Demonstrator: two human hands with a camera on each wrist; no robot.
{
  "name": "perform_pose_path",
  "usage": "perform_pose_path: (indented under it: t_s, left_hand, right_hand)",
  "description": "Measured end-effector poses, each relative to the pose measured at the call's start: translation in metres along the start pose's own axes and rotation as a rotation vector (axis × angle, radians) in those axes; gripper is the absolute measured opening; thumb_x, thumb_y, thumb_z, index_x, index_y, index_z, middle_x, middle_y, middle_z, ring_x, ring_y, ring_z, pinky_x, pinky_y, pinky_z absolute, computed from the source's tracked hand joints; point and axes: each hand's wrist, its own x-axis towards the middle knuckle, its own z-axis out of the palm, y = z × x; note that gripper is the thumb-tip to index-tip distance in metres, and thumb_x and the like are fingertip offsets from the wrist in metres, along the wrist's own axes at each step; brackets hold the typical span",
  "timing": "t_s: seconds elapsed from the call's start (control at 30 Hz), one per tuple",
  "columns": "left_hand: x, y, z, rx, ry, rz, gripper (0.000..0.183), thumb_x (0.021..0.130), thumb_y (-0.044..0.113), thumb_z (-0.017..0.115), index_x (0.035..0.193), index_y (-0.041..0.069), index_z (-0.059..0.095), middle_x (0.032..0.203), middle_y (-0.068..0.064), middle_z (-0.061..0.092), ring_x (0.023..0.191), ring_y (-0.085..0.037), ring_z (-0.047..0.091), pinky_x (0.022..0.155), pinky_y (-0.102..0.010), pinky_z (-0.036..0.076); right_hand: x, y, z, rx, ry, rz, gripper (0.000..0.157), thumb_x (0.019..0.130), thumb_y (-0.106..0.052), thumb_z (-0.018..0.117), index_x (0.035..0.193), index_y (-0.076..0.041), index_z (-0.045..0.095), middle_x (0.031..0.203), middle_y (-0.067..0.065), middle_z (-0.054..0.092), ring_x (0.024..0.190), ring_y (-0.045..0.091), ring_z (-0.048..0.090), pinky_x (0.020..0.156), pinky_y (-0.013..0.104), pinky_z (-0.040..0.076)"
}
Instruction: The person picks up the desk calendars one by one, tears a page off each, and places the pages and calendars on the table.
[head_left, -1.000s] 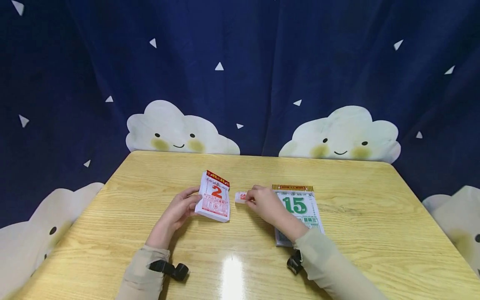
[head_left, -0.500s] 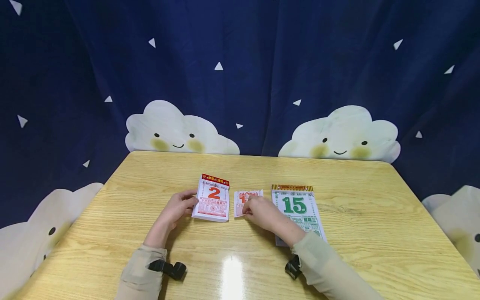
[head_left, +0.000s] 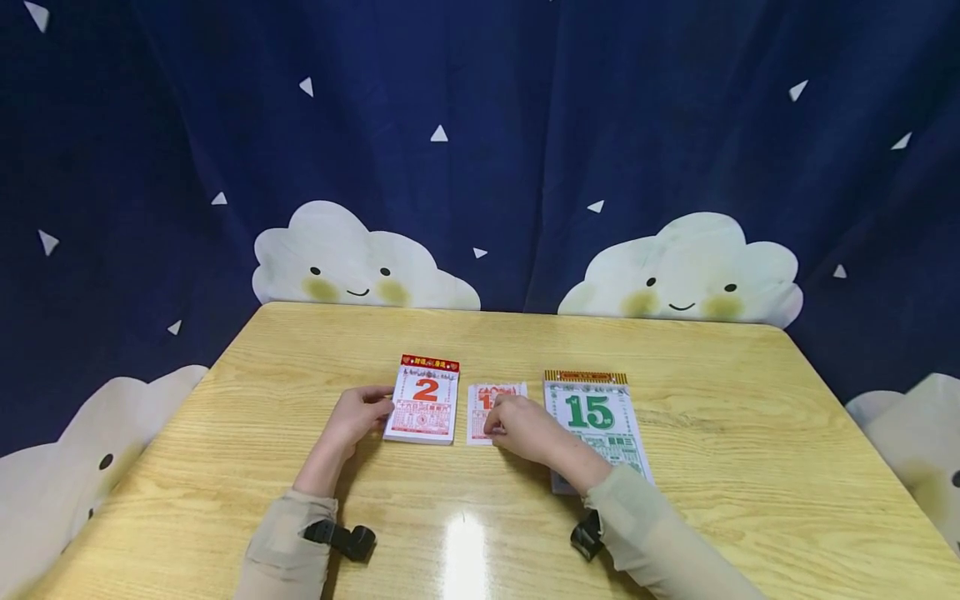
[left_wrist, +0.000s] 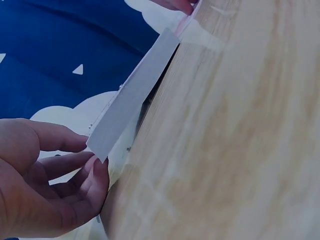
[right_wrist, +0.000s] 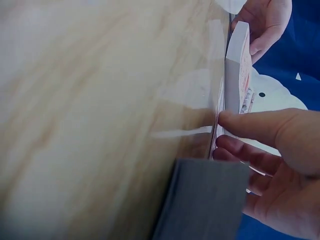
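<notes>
A small tear-off calendar with a red header and a red 2 lies left of centre. My left hand grips its left edge, thumb at the top corner and fingers lower at the side in the left wrist view. A loose calendar page printed in red lies flat just right of it. My right hand rests its fingertips on this page and covers its right part. In the right wrist view the right thumb and fingers stand apart at the page's edge. A larger tear-off calendar with a green 15 lies partly beneath my right forearm.
The wooden table runs back to a dark blue curtain with printed clouds. A black wrist camera is strapped to the left sleeve, another wrist camera to the right one.
The small calendar has tilted down from a raised slant to nearly flat on the table. The loose page, earlier held folded in my right hand, is now spread flat between the two calendars.
</notes>
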Motion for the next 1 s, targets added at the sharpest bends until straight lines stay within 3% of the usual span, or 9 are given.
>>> perform_pose_path:
  t_s: [0.43, 0.7, 1.0]
  left_hand:
    - [-0.002, 0.005, 0.003, 0.269, 0.065, 0.025, 0.039, 0.071, -0.004, 0.057, 0.109, -0.007, 0.061, 0.09, -0.016, 0.061, 0.07, -0.015, 0.052, 0.055, -0.019, 0.045]
    - [-0.003, 0.011, 0.005, 0.239, 0.121, 0.036, 0.035, 0.073, -0.004, 0.057, 0.107, -0.005, 0.063, 0.089, -0.016, 0.062, 0.069, -0.013, 0.054, 0.058, -0.02, 0.047]
    - [-0.005, 0.025, 0.018, 0.257, 0.159, 0.117, 0.029, 0.078, 0.003, 0.058, 0.106, -0.002, 0.065, 0.09, -0.014, 0.063, 0.067, -0.012, 0.052, 0.055, -0.019, 0.042]
  right_hand:
    - [0.0, -0.001, -0.001, 0.003, -0.006, 0.002, 0.008, 0.077, -0.009, 0.07, 0.083, -0.014, 0.072, 0.083, -0.005, 0.057, 0.076, 0.01, 0.053, 0.07, 0.025, 0.047]
    - [-0.001, 0.005, -0.005, 0.035, 0.009, 0.021, 0.01, 0.077, -0.012, 0.07, 0.086, -0.013, 0.071, 0.087, -0.004, 0.06, 0.074, 0.009, 0.053, 0.068, 0.024, 0.046]
    - [-0.009, 0.016, -0.022, 0.111, 0.035, 0.115, 0.012, 0.081, -0.014, 0.066, 0.092, -0.011, 0.07, 0.085, -0.001, 0.06, 0.074, 0.009, 0.055, 0.062, 0.025, 0.045]
